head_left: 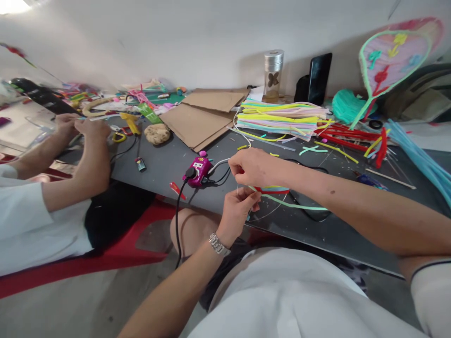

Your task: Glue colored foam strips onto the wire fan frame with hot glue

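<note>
- Left hand (237, 211), wearing a metal wristwatch, at lower centre of frame, fingertips pinching a thin pale strand (240, 191)
- Right hand (257, 168), fingers curled, pinching a bundle of red, blue and green pipe cleaners (271, 190), just above the bench (158, 173)
- Long green end loose, not yet shaped
- Large stack of coloured pipe cleaners (278, 119) untouched, upper right of frame

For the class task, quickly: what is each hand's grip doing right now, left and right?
Left hand: closed, pinching the pipe cleaners.
Right hand: closed, holding the same pipe cleaners.
</note>
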`<action>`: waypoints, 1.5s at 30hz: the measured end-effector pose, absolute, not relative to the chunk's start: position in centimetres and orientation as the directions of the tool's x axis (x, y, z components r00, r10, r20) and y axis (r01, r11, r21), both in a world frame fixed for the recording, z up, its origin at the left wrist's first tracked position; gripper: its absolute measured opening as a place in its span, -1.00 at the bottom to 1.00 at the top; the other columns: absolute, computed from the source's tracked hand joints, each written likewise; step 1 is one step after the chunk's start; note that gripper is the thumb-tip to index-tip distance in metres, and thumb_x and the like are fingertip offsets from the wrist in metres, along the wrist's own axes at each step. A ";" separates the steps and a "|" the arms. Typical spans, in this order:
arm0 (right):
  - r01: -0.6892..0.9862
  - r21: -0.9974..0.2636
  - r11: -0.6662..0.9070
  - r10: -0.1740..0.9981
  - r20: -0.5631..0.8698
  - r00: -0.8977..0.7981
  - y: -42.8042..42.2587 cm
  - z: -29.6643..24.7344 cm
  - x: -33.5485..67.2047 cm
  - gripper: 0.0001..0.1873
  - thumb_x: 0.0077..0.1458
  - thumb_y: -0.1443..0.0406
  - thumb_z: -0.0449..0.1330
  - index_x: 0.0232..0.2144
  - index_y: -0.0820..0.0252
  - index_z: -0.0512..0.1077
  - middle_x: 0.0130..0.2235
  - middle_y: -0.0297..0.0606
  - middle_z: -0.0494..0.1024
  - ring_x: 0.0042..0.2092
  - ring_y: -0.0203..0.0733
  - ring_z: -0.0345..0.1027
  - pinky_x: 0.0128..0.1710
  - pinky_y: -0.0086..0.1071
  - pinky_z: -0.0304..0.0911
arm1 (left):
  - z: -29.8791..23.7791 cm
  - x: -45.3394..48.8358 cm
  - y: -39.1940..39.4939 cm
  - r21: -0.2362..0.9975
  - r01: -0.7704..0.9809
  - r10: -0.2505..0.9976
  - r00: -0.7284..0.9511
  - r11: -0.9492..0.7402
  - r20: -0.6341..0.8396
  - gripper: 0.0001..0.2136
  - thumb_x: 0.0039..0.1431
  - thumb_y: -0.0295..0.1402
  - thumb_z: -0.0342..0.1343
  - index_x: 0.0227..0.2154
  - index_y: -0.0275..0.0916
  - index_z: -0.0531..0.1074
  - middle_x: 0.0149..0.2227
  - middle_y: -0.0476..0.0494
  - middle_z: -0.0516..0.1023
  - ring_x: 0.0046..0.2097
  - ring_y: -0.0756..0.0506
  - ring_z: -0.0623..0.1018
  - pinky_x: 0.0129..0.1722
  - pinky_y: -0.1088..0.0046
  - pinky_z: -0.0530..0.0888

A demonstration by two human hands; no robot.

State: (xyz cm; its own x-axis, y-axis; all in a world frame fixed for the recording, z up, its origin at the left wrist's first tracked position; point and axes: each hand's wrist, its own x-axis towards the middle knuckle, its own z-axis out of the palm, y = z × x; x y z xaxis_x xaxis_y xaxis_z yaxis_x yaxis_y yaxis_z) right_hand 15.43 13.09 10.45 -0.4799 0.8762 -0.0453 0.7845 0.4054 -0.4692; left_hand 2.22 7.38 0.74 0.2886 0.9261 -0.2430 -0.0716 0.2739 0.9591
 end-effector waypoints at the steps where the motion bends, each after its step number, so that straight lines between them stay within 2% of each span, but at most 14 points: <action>1: 0.786 -0.479 0.391 0.883 -0.046 -0.468 13.2 10.4 15.4 -0.85 -0.04 0.51 0.15 -0.49 0.18 0.40 -0.43 -0.34 0.51 -0.38 -0.29 0.24 -0.40 -0.37 -0.03 | 0.7 2.2 7.4 0.959 -0.073 0.926 0.289 0.275 -0.244 -0.74 -0.04 -0.23 0.36 -0.59 -0.27 0.44 -0.57 -0.01 0.46 -0.55 0.07 0.39 -0.52 0.54 0.26; 6: 0.794 -0.506 0.337 0.901 -0.071 -0.428 13.2 10.8 15.5 -0.83 -0.04 0.53 0.13 -0.44 0.20 0.41 -0.37 -0.30 0.52 -0.31 -0.27 0.26 -0.38 -0.39 0.01 | 0.5 2.4 7.6 0.955 -0.073 0.923 0.288 0.288 -0.256 -0.72 -0.05 -0.21 0.37 -0.61 -0.27 0.45 -0.61 0.01 0.43 -0.57 0.08 0.35 -0.54 0.54 0.23; 17: 0.781 -0.534 0.325 0.907 -0.056 -0.417 13.2 10.8 15.4 -0.78 -0.04 0.57 0.13 -0.42 0.20 0.44 -0.36 -0.29 0.54 -0.35 -0.26 0.26 -0.36 -0.35 0.02 | 1.0 2.7 7.6 0.955 -0.074 0.930 0.261 0.287 -0.259 -0.73 -0.11 -0.23 0.41 -0.64 -0.26 0.47 -0.64 0.01 0.42 -0.57 0.08 0.32 -0.53 0.54 0.25; 19: 0.804 -0.480 0.350 0.924 0.035 -0.382 12.7 10.9 15.8 -0.77 -0.02 0.56 0.13 -0.36 0.21 0.46 -0.28 -0.24 0.55 -0.30 -0.22 0.27 -0.32 -0.33 0.01 | 1.0 2.7 7.6 0.954 -0.091 0.935 0.241 0.287 -0.259 -0.73 -0.11 -0.22 0.42 -0.63 -0.26 0.48 -0.64 0.01 0.42 -0.56 0.08 0.33 -0.53 0.54 0.25; 21: 0.839 -0.387 0.383 0.922 0.214 -0.322 11.4 10.5 16.4 -0.80 0.04 0.52 0.12 -0.32 0.22 0.47 -0.24 -0.18 0.55 -0.24 -0.16 0.28 -0.25 -0.29 0.00 | 1.1 2.6 7.6 0.951 -0.121 0.944 0.209 0.285 -0.256 -0.72 -0.10 -0.21 0.42 -0.62 -0.25 0.47 -0.63 0.02 0.41 -0.55 0.07 0.34 -0.53 0.54 0.25; 23: 0.858 -0.312 0.407 0.887 0.358 -0.291 9.6 9.5 17.0 -0.84 0.14 0.46 0.10 -0.34 0.22 0.46 -0.27 -0.16 0.54 -0.23 -0.11 0.27 -0.21 -0.25 -0.02 | 1.3 2.4 7.7 0.945 -0.160 0.950 0.177 0.284 -0.255 -0.71 -0.09 -0.20 0.41 -0.61 -0.25 0.46 -0.63 0.03 0.40 -0.54 0.07 0.35 -0.53 0.54 0.26; 24: 0.858 -0.295 0.421 0.875 0.383 -0.298 8.7 8.7 17.3 -0.86 0.17 0.44 0.10 -0.35 0.22 0.46 -0.30 -0.17 0.54 -0.24 -0.11 0.27 -0.21 -0.24 -0.03 | 1.3 2.4 7.7 0.941 -0.181 0.952 0.167 0.285 -0.256 -0.71 -0.09 -0.19 0.41 -0.60 -0.25 0.46 -0.62 0.04 0.40 -0.54 0.07 0.35 -0.52 0.54 0.27; 27: 0.854 -0.245 0.459 0.839 0.436 -0.326 6.3 5.7 17.7 -0.86 0.23 0.39 0.13 -0.36 0.22 0.47 -0.33 -0.19 0.56 -0.26 -0.11 0.28 -0.20 -0.23 -0.06 | 1.5 2.3 7.8 0.924 -0.244 0.952 0.153 0.295 -0.264 -0.70 -0.13 -0.17 0.43 -0.56 -0.25 0.47 -0.59 0.04 0.42 -0.53 0.08 0.36 -0.49 0.55 0.31; 32: 0.873 -0.203 0.444 0.801 0.526 -0.285 5.3 2.6 17.6 -0.70 0.34 0.37 0.06 -0.44 0.19 0.45 -0.41 -0.25 0.53 -0.31 -0.16 0.26 -0.20 -0.22 -0.09 | 1.5 2.7 7.5 0.890 -0.293 0.934 0.177 0.350 -0.309 -0.67 -0.17 -0.16 0.45 -0.55 -0.26 0.45 -0.55 0.04 0.42 -0.53 0.09 0.37 -0.51 0.55 0.31; 38: 0.877 -0.224 0.426 0.798 0.550 -0.247 5.4 2.4 17.5 -0.76 0.31 0.37 0.11 -0.43 0.18 0.46 -0.41 -0.29 0.55 -0.31 -0.18 0.29 -0.18 -0.22 -0.08 | 1.9 2.7 7.2 0.884 -0.324 0.940 0.165 0.338 -0.299 -0.71 -0.08 -0.19 0.38 -0.60 -0.27 0.43 -0.56 0.01 0.42 -0.51 0.08 0.39 -0.48 0.55 0.32; 45: 0.863 -0.256 0.435 0.790 0.570 -0.228 5.4 2.2 17.2 -0.79 0.28 0.38 0.12 -0.41 0.18 0.45 -0.42 -0.31 0.55 -0.32 -0.19 0.30 -0.17 -0.24 -0.05 | 1.5 2.6 7.4 0.891 -0.318 0.946 0.127 0.324 -0.298 -0.77 -0.15 -0.25 0.37 -0.60 -0.26 0.46 -0.59 0.01 0.43 -0.52 0.06 0.39 -0.48 0.54 0.31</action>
